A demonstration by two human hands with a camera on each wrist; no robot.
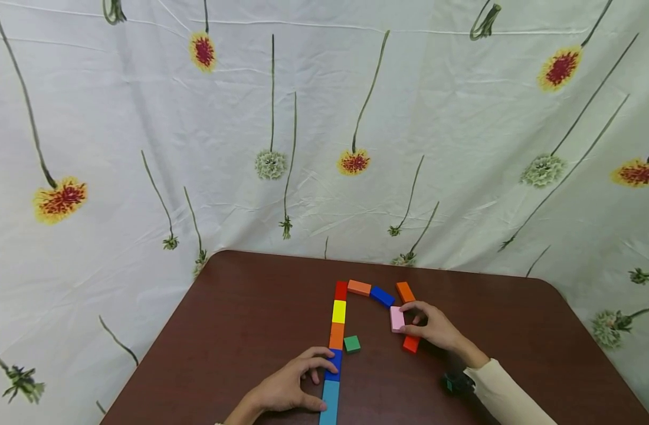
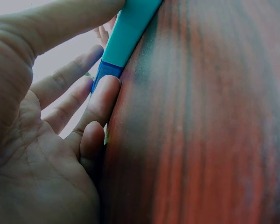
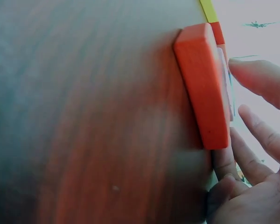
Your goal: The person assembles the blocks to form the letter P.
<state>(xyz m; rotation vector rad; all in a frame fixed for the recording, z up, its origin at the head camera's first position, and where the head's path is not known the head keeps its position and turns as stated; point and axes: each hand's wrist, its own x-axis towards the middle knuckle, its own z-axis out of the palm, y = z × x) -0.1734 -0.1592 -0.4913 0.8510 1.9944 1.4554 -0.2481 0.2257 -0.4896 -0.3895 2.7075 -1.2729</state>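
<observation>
My left hand (image 1: pixel 289 383) lies along the near end of a straight row of blocks. Its fingertips touch a dark blue block (image 1: pixel 332 376), and the thumb rests at the edge of a light blue block (image 1: pixel 330 402). In the left wrist view the fingers are loosely bent beside the light blue block (image 2: pixel 130 35). My right hand (image 1: pixel 433 327) pinches a pink block (image 1: pixel 396 319) between thumb and index finger at its two ends, close to a slanted dark blue block (image 1: pixel 382 296). A red-orange block (image 1: pixel 411 344) lies partly under the right hand.
Farther along the row are orange (image 1: pixel 337 335), yellow (image 1: pixel 339 311) and red (image 1: pixel 341 290) blocks. An orange-pink block (image 1: pixel 359 288) turns right from its far end. A green block (image 1: pixel 352 344) lies beside the row, another orange block (image 1: pixel 406 291) beyond the right hand. Floral cloth (image 1: pixel 314 130) hangs behind the brown table (image 1: pixel 239 319).
</observation>
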